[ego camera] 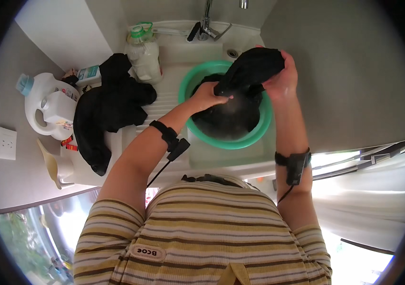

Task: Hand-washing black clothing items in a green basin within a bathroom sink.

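Note:
A piece of black cloth (256,67) is lifted partly out of a green plastic basin (265,131) that stands in the sink. My left hand (209,97) grips its lower left part over the basin, thumb on top. My right hand (284,78) holds its upper right end, above the basin's right rim. More dark cloth (229,121) lies in the basin in what looks like water. To the left, a heap of black cloth (117,99) rests on the ridged drainboard and counter.
Behind the basin stand a chrome faucet (206,30) and a black-bristled brush (193,32). At the left are a clear plastic jug (144,57), a white detergent bottle (51,107), a small carton (89,74) and a beige scoop (54,165). A wall rises close on the right.

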Motion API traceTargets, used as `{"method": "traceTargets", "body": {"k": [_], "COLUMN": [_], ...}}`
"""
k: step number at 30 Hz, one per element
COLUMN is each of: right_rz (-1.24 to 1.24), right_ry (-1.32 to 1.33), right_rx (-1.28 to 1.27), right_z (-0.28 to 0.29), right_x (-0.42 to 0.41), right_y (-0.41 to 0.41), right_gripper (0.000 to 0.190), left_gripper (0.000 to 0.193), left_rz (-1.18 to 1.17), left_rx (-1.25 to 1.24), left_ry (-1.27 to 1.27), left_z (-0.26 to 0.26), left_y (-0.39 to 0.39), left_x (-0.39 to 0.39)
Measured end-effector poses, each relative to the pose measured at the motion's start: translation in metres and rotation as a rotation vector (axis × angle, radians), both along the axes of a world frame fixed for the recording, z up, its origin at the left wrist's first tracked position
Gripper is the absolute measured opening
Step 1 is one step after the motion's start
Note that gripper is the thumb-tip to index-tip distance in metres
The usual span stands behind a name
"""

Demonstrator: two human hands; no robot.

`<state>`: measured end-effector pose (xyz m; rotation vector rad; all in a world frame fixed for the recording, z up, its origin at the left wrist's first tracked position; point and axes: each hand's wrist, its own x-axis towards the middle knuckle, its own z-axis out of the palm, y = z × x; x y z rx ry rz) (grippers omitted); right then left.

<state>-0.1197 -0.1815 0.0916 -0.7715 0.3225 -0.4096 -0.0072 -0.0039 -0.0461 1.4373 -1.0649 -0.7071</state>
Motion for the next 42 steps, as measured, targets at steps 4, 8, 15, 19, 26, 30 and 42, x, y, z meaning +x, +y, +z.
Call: {"method": "traceTargets", "body": {"k": [4,8,15,19,26,30,42], "right_rz": [-0.108,-0.032,0.113,-0.129,-0.238,-0.205,-0.298], "right_ry": [0.106,0.232,0.077,0.353,0.414,0.494,0.523], "right_rx": [0.028,0.244,0.270,0.174,0.192,0.041,-0.035], "right_z": [-0.063,-0.116,-0.216,-0.198,-0.148,-0.193,-0.201], "right_x": [-0.010,-0.005,0.026,0.042,0.030,0.027,-0.036], "right_y": [-0.044,0.003,-0.047,0.009,0.030,-0.016,-0.046], "right_gripper": [0.043,0.039,0.029,0.030,0.033,0.031,0.038], "left_gripper": [0.042,0.057,0.043,0.043,0.050,0.044,0.051], "left_rz": [0.329,0.545,0.412,0.588,0.669,0.591,0.867], "left_rx": [-0.369,0.003,-0.096,0.149,0.220,0.098,0.169], "left_ry": [0.710,0.099,-0.578,-0.586,-0.507,-0.519,0.273], "left_z": [0.002,0.004,0.024,0.010,0.011,0.019,-0.032], "left_y": [-0.012,-0.018,-0.030,-0.041,-0.049,-0.050,-0.004], "left_x": [0.006,-0.002,-0.093,-0.057,-0.058,-0.089,0.055]}}
